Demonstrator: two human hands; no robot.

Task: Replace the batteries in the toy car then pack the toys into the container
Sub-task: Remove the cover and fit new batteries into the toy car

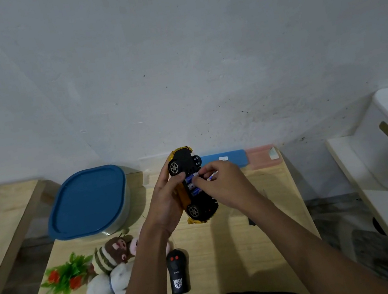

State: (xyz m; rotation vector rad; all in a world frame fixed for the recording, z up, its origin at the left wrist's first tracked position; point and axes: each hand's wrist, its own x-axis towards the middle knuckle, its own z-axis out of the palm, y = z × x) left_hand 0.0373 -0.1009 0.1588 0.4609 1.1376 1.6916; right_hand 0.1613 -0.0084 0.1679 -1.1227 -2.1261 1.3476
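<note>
**A:** Where is the toy car [183, 157] being kept?

**B:** The left hand [165, 201] is gripping it belly-up, fingers curling round its yellow flank, above the far middle of the tabletop [233, 256]. The right hand [222, 183] is pinching a loose cell [212, 176] over the open bay.

**A:** How is it likely handling?

**B:** I'm judging it light, with a stiff, hollow plastic shell. Holding it by the flanks is steadying it, since the wheels are probably spinning free. The cells are smooth and apt to roll, so a fingertip pinch is suiting them.

**A:** Counts?

**B:** I'm counting three batteries [189, 179] lying in the bay, plus the pinched one. One remote [177, 271] is lying near the front edge. One lidded container [86, 202] is standing towards the far left corner. Two plush toys [113, 254] and one plastic plant [65, 274] are lying at the left edge. A pink toy is hiding under the forearm.
</note>
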